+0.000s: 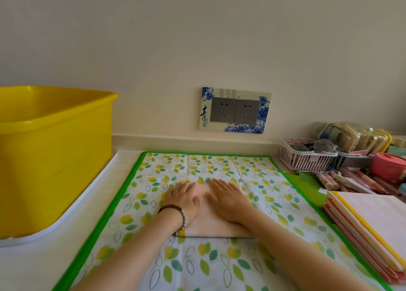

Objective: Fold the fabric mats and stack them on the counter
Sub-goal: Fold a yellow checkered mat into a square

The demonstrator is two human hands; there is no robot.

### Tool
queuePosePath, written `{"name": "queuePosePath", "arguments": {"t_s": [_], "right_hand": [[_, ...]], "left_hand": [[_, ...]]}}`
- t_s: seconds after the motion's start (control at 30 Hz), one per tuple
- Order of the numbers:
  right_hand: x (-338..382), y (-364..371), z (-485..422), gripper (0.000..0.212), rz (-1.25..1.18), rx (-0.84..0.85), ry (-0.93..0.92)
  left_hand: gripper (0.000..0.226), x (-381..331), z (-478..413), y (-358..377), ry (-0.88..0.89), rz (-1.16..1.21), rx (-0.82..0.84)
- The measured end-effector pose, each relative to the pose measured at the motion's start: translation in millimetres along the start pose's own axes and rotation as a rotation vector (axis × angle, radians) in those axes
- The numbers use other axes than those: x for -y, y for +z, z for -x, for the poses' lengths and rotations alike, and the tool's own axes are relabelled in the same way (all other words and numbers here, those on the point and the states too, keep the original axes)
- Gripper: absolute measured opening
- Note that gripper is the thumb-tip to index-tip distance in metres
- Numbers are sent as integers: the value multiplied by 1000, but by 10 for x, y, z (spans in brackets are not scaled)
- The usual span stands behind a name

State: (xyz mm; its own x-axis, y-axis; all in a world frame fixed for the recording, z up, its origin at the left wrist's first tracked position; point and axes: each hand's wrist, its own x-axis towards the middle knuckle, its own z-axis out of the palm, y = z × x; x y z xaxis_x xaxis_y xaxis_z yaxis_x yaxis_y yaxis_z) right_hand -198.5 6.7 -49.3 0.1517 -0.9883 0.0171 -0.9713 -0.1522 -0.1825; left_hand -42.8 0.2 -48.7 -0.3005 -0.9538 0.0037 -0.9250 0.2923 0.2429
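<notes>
A small folded mat [208,226], pale peach with a yellow edge, lies in the middle of a large leaf-print mat with a green border [274,202] spread flat on the counter. My left hand [183,199], with a bead bracelet at the wrist, presses flat on the folded mat's left half. My right hand [227,199] presses flat on its right half, fingers straight and pointing toward the wall. At the right edge sits a stack of flat mats [369,229] with yellow and red edges.
A big yellow plastic tub [52,159] stands on a white tray at the left. At the back right are a pink basket [305,159], several pens [351,182] and a red lidded cup [388,165]. A double wall socket [235,110] is straight ahead.
</notes>
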Motion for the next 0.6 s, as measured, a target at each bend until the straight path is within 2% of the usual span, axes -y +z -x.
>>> {"name": "queuePosePath", "arguments": {"t_s": [0.13, 0.4, 0.6], "right_hand": [[-239, -51, 109, 69, 11, 4, 70], [-389, -160, 226, 70, -67, 18, 151], [-486, -389, 346, 69, -688, -136, 277]], "left_hand": [[53, 4, 1, -10, -1, 5, 15], [52, 12, 19, -26, 3, 44, 10], [66, 123, 108, -105, 2, 216, 44]]}}
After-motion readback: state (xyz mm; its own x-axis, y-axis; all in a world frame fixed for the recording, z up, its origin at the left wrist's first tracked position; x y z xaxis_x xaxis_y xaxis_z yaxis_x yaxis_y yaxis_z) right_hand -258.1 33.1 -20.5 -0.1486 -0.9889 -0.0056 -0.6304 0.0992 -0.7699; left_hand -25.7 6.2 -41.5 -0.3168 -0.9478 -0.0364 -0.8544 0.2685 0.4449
